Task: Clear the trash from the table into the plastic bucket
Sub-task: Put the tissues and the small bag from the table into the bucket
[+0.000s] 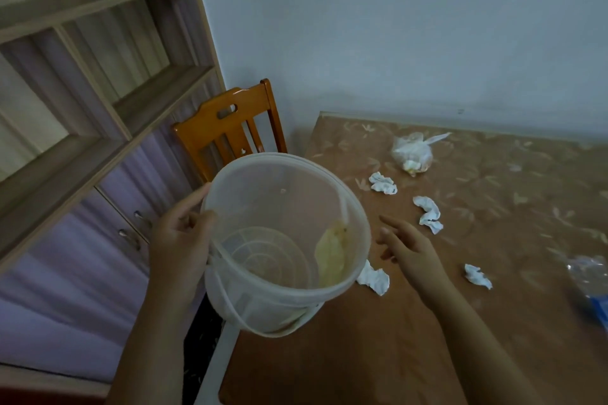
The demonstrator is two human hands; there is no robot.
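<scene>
Over table [394,322] edge | bucket [263,200] tilted, mouth facing camera | left hand [179,240] grips its rim | right hand [408,246] spread, empty

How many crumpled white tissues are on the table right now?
4. One tissue just in front of the plastic bag, one past the right hand, one partly behind the bucket, one farther right. The bucket may hide more.

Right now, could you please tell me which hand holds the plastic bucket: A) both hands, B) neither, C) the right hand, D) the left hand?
D: the left hand grips the plastic bucket by its rim, while the right hand is open beside it, holding nothing.
</scene>
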